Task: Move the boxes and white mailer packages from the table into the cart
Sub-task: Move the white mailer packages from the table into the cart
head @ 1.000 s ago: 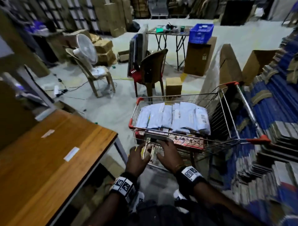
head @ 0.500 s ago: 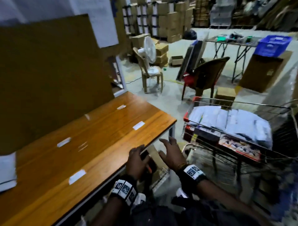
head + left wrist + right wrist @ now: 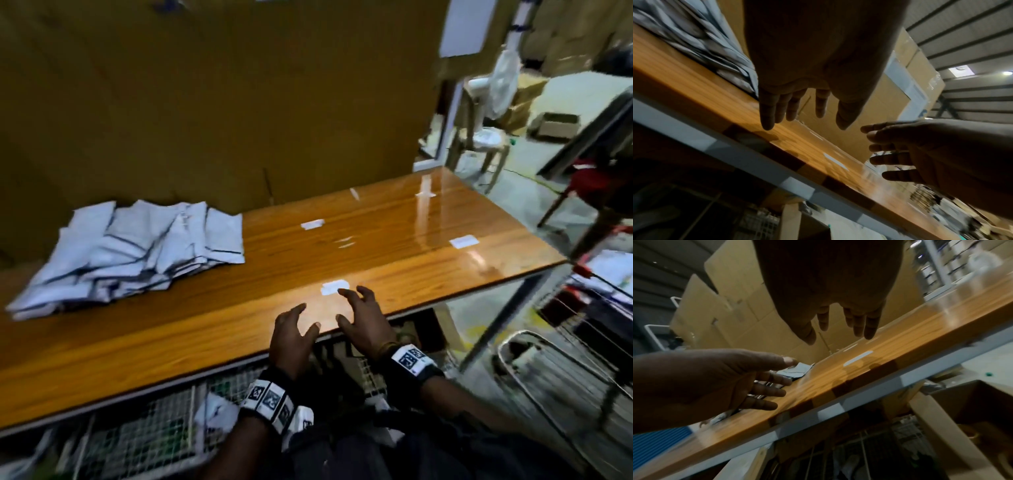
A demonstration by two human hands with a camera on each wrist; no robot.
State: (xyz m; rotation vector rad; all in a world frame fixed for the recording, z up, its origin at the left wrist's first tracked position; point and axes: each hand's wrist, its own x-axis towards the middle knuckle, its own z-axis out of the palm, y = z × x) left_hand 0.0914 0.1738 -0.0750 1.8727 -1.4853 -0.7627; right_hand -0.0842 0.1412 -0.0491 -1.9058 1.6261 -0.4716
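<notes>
Counting a heap of white mailers left of frame on our worktop, cart part-loaded at right edge, our left hand and right hand spread wide, holding nothing.

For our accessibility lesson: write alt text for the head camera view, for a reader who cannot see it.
Two empty, open hands, left hand and right hand, reach over the near edge of a wooden table. A loose pile of white mailer packages lies on its far left, and part of a wire cart shows at the right edge.
</notes>
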